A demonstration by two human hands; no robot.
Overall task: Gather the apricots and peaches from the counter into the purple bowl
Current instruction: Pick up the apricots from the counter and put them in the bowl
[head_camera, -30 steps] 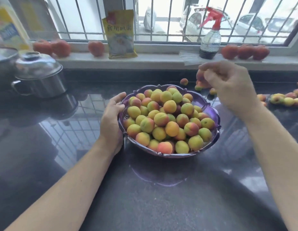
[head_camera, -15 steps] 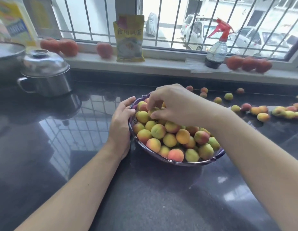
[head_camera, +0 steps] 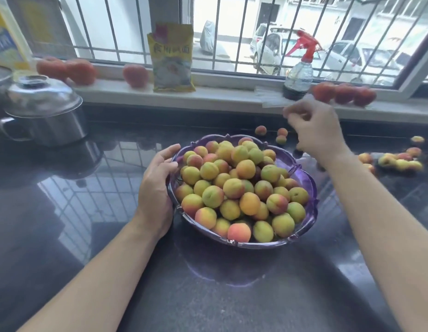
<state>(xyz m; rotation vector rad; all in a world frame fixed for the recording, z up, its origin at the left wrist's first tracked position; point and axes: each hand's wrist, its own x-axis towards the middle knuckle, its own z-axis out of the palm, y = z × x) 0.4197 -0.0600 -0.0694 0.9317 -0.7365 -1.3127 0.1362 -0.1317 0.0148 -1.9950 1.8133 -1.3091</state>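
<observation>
Dark glossy counter (head_camera: 220, 295) bears purple bowl (head_camera: 310, 188), steel pot (head_camera: 44, 116), loose fruit (head_camera: 400, 161).

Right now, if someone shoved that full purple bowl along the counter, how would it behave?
The purple bowl is probably heavy: fruit is heaped above its rim. On the glossy dark counter it would likely slide rather than tip, since it looks wide and low. Top fruit is round and loose, so a jolt might roll some off.
</observation>
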